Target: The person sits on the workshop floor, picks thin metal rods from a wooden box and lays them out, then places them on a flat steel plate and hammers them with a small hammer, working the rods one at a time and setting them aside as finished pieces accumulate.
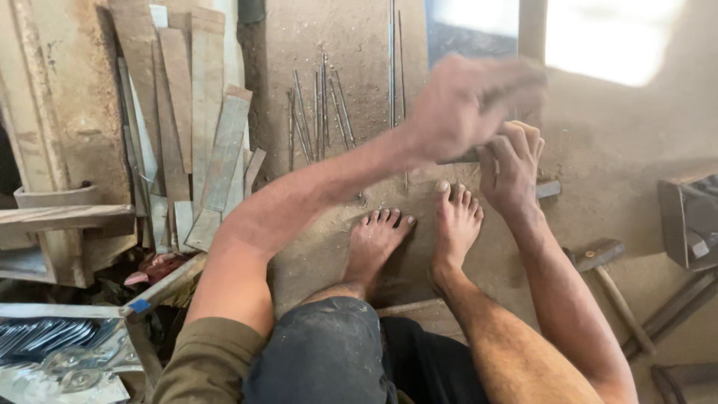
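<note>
I sit on a dusty floor with both bare feet in front of me. My right hand is closed around a flat grey metal strip, whose ends stick out on either side of the fist just above my toes. My left hand is raised above and slightly left of the right one. It is blurred by motion, with the fingers curled around a dark object that I cannot identify.
A hammer with a wooden handle lies on the floor at the right. Thin metal rods lie ahead. Flat planks and strips lean at the left. A metal box stands at far right. Stacked metal blades lie at lower left.
</note>
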